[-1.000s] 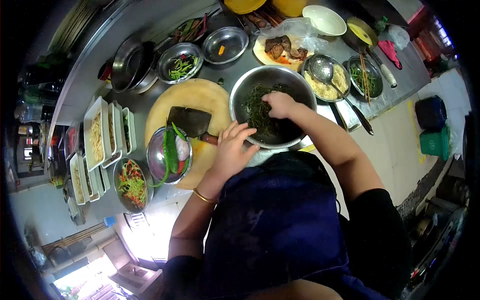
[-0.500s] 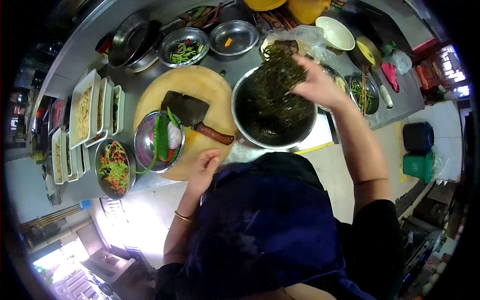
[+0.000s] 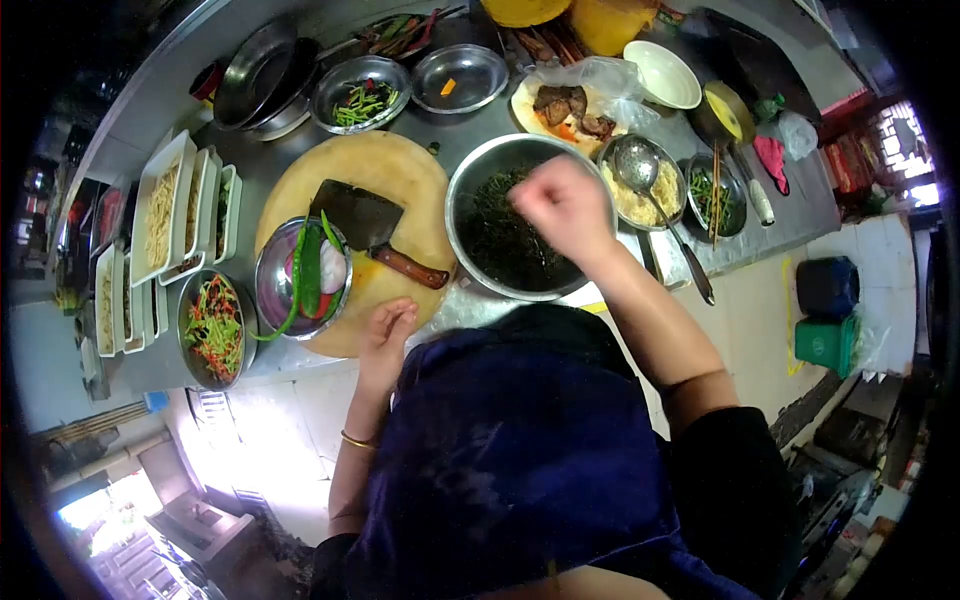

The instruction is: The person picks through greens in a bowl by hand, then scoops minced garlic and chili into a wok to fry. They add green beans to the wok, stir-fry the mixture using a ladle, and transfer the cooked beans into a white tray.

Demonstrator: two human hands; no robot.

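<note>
Grey metal counter (image 3: 790,215) before the person: near its front edge, the left hand (image 3: 386,330) curls narrow beside a round wooden board (image 3: 400,170). Farther, the right hand (image 3: 565,210), too blurred to read its grip, overlaps a steel bowl (image 3: 452,225) of dark-green strands (image 3: 500,240).

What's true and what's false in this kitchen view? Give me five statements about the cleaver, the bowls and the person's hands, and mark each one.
1. The cleaver lies on the round cutting board. True.
2. The right hand grips the cleaver's handle. False: it is over the large steel bowl, which holds dark green strands.
3. A pair of chopsticks lies across a bowl of green pieces. True.
4. The bracelet is on the right wrist. False: it is on the left wrist.
5. The perforated ladle lies over the yellowish food. True.
</note>
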